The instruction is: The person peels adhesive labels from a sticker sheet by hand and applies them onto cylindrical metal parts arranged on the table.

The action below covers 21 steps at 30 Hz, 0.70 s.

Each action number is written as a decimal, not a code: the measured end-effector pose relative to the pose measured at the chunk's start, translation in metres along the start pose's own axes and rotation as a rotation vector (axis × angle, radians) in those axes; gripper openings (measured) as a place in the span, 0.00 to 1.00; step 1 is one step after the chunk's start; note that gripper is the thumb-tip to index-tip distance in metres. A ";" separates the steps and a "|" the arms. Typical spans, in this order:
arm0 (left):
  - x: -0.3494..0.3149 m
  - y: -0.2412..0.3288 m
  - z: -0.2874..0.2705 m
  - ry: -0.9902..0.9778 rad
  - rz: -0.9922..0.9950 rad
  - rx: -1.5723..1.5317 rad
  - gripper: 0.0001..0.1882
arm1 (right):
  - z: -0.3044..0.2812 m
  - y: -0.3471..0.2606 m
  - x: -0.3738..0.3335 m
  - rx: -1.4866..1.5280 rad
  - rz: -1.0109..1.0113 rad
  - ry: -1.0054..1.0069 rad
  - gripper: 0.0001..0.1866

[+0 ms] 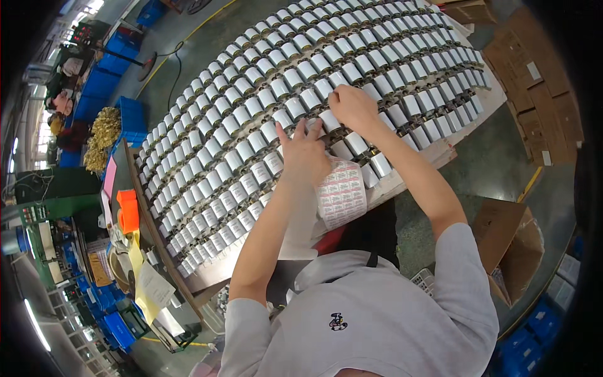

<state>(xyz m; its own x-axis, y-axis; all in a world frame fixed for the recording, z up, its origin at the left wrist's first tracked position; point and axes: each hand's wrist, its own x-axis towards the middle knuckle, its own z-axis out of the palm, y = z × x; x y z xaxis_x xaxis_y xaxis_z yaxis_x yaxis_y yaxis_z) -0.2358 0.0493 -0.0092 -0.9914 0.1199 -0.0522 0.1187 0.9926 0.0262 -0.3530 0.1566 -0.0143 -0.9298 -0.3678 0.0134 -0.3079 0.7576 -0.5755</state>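
Observation:
Many white cylinders with metal end fittings (240,115) lie in slanting rows on a large table. My left hand (306,155) is over the near rows, its fingers stretched forward onto the cylinders. A sheet of small labels with red print (342,193) is held under its palm, and a translucent backing strip (300,226) hangs beside the forearm. My right hand (353,108) is just ahead and to the right, fingers curled together against a white cylinder; what they pinch is hidden. Cylinders at the near left (229,201) bear small printed marks, while those around my right hand look plain.
Cardboard boxes (540,88) are stacked beyond the table's right end, and an open carton (512,248) sits on the floor at right. Left of the table are an orange tape roll (128,212), yellow paper (147,289), and a blue crate (130,119) beside brass-coloured parts (103,139).

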 end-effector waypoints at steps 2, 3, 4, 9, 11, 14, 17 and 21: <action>0.001 -0.003 0.002 -0.021 -0.019 0.001 0.12 | -0.008 0.004 -0.009 0.060 0.041 -0.038 0.15; -0.003 -0.004 0.002 -0.016 -0.016 0.001 0.12 | -0.013 0.005 -0.017 0.058 0.041 -0.032 0.15; -0.010 -0.002 0.000 0.053 -0.034 -0.013 0.11 | -0.018 0.009 -0.026 0.104 -0.034 -0.094 0.14; -0.059 -0.001 -0.036 0.303 -0.098 -0.259 0.07 | -0.024 0.018 -0.079 0.698 -0.302 -0.608 0.12; -0.081 -0.004 -0.041 0.302 -0.190 -0.596 0.06 | -0.032 0.004 -0.096 0.747 -0.255 -0.623 0.12; -0.105 -0.006 -0.043 0.282 -0.339 -1.171 0.04 | -0.034 -0.014 -0.108 0.777 -0.282 -0.516 0.12; -0.124 -0.017 -0.038 0.244 -0.404 -1.369 0.05 | -0.038 -0.032 -0.117 0.769 -0.328 -0.372 0.09; -0.141 -0.022 -0.038 0.411 -0.386 -1.399 0.08 | -0.037 -0.043 -0.124 0.776 -0.272 -0.405 0.09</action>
<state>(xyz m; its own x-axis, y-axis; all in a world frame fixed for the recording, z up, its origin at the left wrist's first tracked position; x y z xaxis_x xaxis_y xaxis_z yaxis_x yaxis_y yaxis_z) -0.1012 0.0094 0.0353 -0.9226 -0.3856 -0.0087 -0.0570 0.1139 0.9919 -0.2315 0.1899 0.0387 -0.6580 -0.7526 0.0251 -0.1476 0.0963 -0.9843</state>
